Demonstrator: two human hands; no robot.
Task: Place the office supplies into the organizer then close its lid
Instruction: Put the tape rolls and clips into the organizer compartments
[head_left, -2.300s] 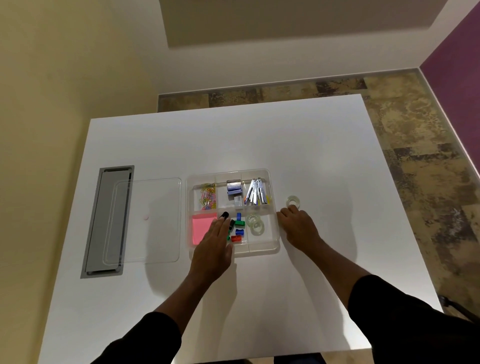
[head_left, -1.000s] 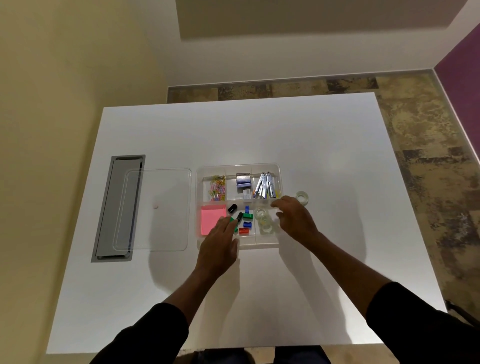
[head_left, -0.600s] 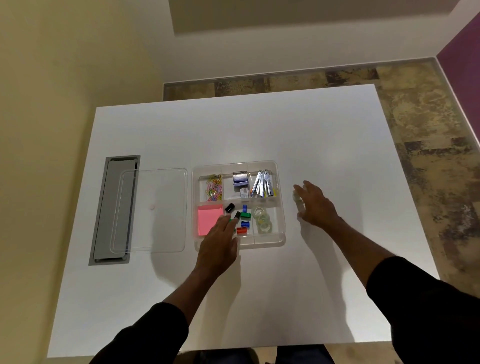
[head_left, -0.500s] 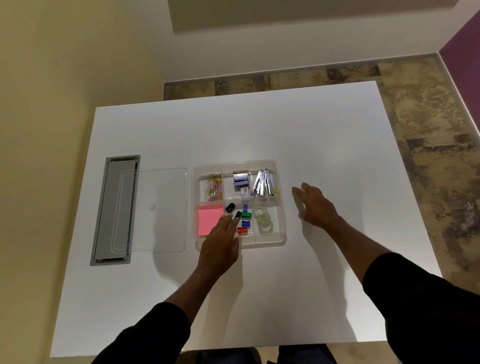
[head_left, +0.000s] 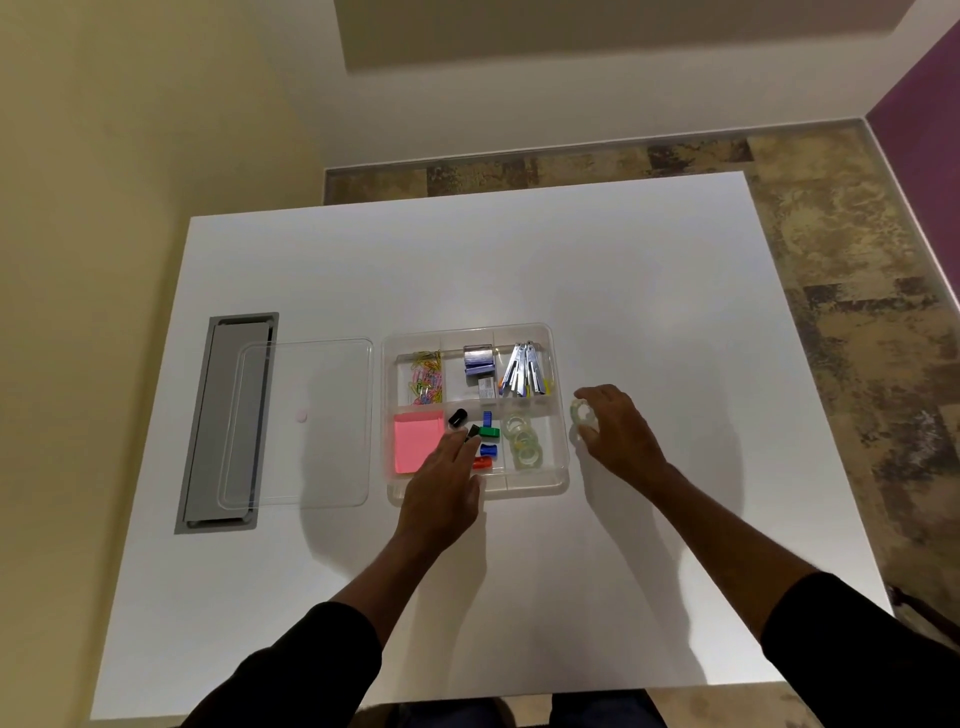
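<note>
Since 0.5 s ago, right hand (head_left: 618, 431) has curled fingers round small clear tape roll (head_left: 583, 414), pinching it just right of clear plastic compartment organizer (head_left: 556, 483). Left hand (head_left: 441, 491) unchanged: flat, fingers together, holding nothing, over organizer's near edge by pink sticky notes (head_left: 415, 441). Clear lid (head_left: 301, 421) lies left on white table (head_left: 519, 260).

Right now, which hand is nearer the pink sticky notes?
Left. The left hand reaches over the organizer beside the pink sticky notes; the right hand is outside it, holding a tape roll.
</note>
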